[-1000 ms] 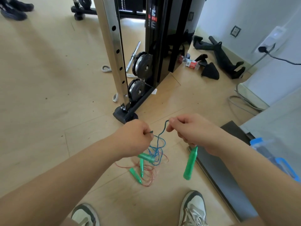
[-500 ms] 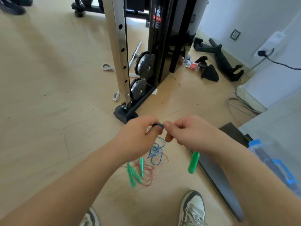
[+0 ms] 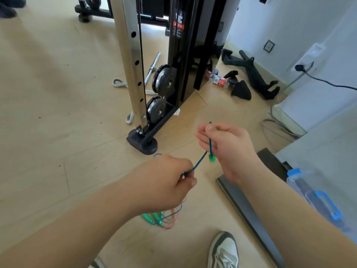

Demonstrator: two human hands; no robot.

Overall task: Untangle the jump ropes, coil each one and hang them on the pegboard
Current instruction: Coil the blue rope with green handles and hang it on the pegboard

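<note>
Pale wood floor [image 3: 58, 113], home-gym kind of room. The main thing is the blue rope [image 3: 199, 163], pulled into a short straight run between both hands at about knee height over the floor. The right hand [image 3: 224, 149] has it pinched between thumb and fingertips up top, and the cord runs down across the palm to a green handle [image 3: 212, 158] dangling just below. The left hand [image 3: 164, 182] is lower and closer in, fingers curled, pinching the same cord.

From the left hand the blue cord drops into the pile on the floor, where it's looped up with the pink rope [image 3: 170, 221] and the other green handles [image 3: 152, 217]. So I'd call it early days: one end freed, nothing coiled, and no pegboard in view.

Where this goes wrong, imo: keep hauling on that straight section and whatever loops are in the pile cinch down into a real knot, or the pink one gets dragged along. The handles could also snag in a loop. Better to feed slack than yank.

Further out: the cable machine [image 3: 133, 64] ahead, a shoe [image 3: 224, 250] below and a blue-capped bottle [image 3: 316, 196] off to the right.
</note>
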